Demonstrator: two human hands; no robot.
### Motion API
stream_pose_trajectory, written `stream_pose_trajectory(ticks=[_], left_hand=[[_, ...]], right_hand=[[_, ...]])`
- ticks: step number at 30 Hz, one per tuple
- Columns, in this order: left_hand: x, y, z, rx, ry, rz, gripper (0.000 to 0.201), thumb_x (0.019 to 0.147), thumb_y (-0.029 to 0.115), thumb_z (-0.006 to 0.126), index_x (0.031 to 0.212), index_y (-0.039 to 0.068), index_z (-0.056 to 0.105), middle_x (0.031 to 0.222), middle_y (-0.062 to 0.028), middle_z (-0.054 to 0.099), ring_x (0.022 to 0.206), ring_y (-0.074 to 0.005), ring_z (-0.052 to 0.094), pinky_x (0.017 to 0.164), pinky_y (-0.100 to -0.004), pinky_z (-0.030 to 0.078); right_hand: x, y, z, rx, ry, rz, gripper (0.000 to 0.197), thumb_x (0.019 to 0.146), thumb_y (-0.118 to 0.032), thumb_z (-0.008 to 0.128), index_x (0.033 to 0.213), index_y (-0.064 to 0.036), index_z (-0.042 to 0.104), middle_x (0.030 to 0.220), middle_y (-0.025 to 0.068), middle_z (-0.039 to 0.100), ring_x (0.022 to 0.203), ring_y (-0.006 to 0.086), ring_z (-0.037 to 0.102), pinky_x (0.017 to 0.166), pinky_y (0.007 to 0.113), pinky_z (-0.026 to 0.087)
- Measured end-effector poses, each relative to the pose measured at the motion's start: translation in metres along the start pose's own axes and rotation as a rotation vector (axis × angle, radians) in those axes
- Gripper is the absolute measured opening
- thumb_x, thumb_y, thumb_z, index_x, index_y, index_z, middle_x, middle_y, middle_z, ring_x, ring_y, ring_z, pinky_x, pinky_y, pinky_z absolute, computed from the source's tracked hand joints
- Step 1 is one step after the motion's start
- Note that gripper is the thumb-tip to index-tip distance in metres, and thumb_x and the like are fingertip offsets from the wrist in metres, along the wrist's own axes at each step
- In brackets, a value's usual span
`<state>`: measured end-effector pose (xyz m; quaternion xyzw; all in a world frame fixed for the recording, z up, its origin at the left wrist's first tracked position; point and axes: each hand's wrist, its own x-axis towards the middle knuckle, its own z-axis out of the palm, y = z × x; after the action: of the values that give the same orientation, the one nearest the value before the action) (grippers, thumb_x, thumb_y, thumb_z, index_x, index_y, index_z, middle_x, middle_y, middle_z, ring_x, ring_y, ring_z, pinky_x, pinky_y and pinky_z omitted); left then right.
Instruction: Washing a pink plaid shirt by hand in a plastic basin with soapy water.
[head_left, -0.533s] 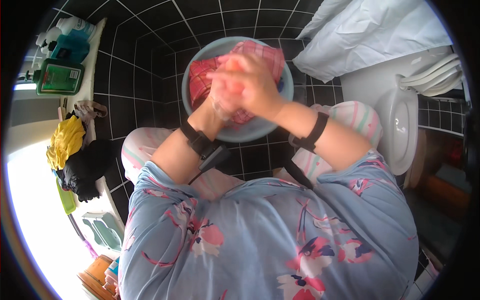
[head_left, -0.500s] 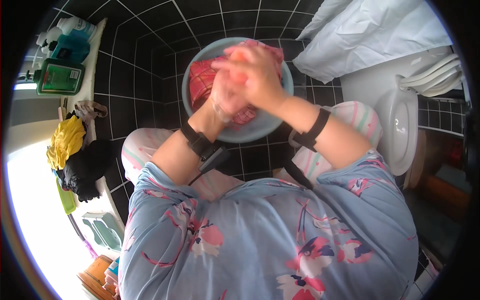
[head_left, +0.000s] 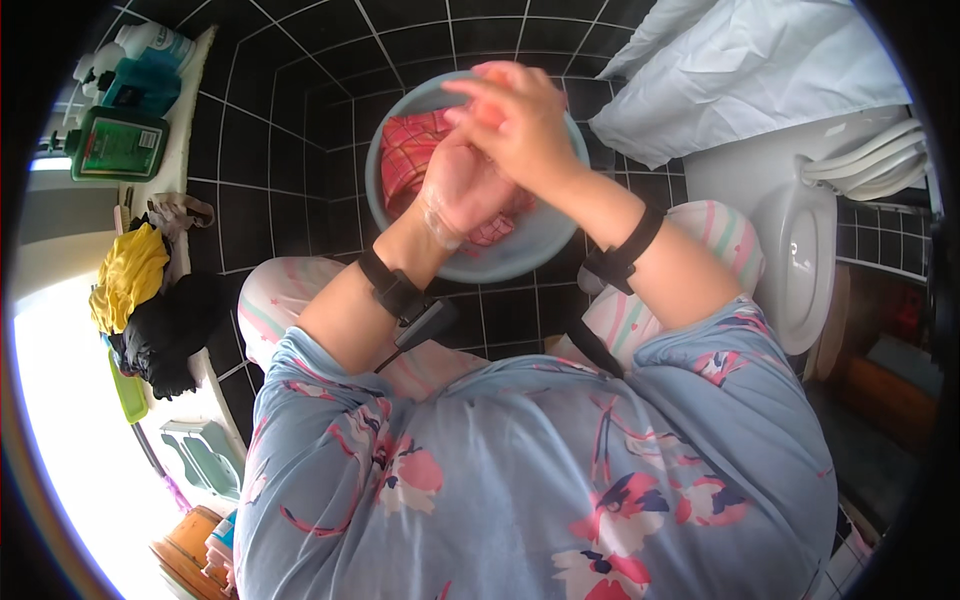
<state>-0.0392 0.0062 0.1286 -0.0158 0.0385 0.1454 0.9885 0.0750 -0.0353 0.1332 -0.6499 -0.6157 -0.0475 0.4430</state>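
Note:
My right hand (head_left: 528, 130) lies across my left hand (head_left: 465, 190), both above a light blue round basin (head_left: 376, 190). Stretched fingers of the right hand point left, with gaps between them. The left palm faces up, and its fingers are mostly hidden beneath the right hand. White suds cling to the left wrist. An orange-red patch (head_left: 487, 112) shows between the hands; whether it is skin or a held thing, I cannot tell. Inside the basin a red checked cloth (head_left: 405, 150) is bunched, partly covered by my hands.
A white toilet (head_left: 800, 260) stands at right, below a hanging white curtain (head_left: 740, 80). Along the left ledge are a green pump bottle (head_left: 118, 145), other bottles, a yellow cloth (head_left: 130, 275) and black cloth (head_left: 175, 335). Dark tiles (head_left: 515, 315) surround the basin.
My right hand has shifted slightly up and right, uncovering more of the left palm. Both hands are less blurred. The cloth stays in the basin.

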Motion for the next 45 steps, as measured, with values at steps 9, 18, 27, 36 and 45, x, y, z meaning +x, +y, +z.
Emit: stream_pose_trajectory(ticks=[9, 18, 27, 36, 45], left_hand=[[-0.021, 0.001, -0.034, 0.507, 0.127, 0.263, 0.04, 0.105, 0.038, 0.03, 0.125, 0.01, 0.052, 0.129, -0.0089, 0.054, 0.124, -0.0232, 0.052, 0.107, -0.0377, 0.042], [-0.005, 0.003, -0.007, 0.132, 0.131, 0.036, 0.036, 0.105, 0.035, 0.034, 0.125, 0.011, 0.052, 0.126, -0.0062, 0.055, 0.125, -0.0215, 0.051, 0.109, -0.0371, 0.041], [-0.004, 0.018, -0.045, -0.001, -0.133, -0.002, 0.039, 0.106, 0.033, 0.03, 0.126, 0.008, 0.053, 0.125, -0.0114, 0.057, 0.126, -0.0258, 0.05, 0.112, -0.0422, 0.037], [0.001, 0.015, -0.018, 0.024, 0.198, 0.085, 0.055, 0.106, 0.042, 0.024, 0.139, 0.002, 0.043, 0.143, -0.0133, 0.048, 0.134, -0.0301, 0.044, 0.116, -0.0479, 0.03], [0.003, 0.008, -0.021, 0.055, 0.285, 0.051, 0.061, 0.094, 0.064, 0.043, 0.129, 0.015, 0.054, 0.132, -0.0092, 0.056, 0.124, -0.0267, 0.053, 0.106, -0.046, 0.041]], right_hand=[[-0.025, -0.048, 0.005, 0.218, -0.061, -0.124, 0.031, 0.076, -0.036, 0.074, 0.106, -0.0273, 0.074, 0.112, 0.005, 0.06, 0.103, 0.0281, 0.054, 0.092, 0.042, 0.042], [-0.007, 0.002, 0.002, -0.075, -0.002, -0.015, 0.031, 0.078, -0.029, 0.074, 0.108, -0.0221, 0.072, 0.109, 0.0044, 0.062, 0.101, 0.0274, 0.055, 0.089, 0.04, 0.043], [-0.007, 0.007, 0.003, -0.026, -0.09, -0.128, 0.026, 0.078, -0.033, 0.073, 0.102, -0.0207, 0.071, 0.111, 0.0058, 0.06, 0.101, 0.0286, 0.056, 0.09, 0.042, 0.043], [-0.001, 0.04, -0.001, 1.196, 0.23, 1.227, 0.048, 0.098, -0.046, 0.056, 0.123, -0.006, 0.056, 0.104, 0.0039, 0.061, 0.095, 0.0125, 0.058, 0.088, 0.03, 0.048], [-0.022, 0.003, 0.014, 0.614, 0.005, 0.386, 0.044, 0.086, -0.031, 0.075, 0.117, -0.0043, 0.059, 0.112, 0.01, 0.063, 0.103, 0.021, 0.059, 0.093, 0.032, 0.046]])
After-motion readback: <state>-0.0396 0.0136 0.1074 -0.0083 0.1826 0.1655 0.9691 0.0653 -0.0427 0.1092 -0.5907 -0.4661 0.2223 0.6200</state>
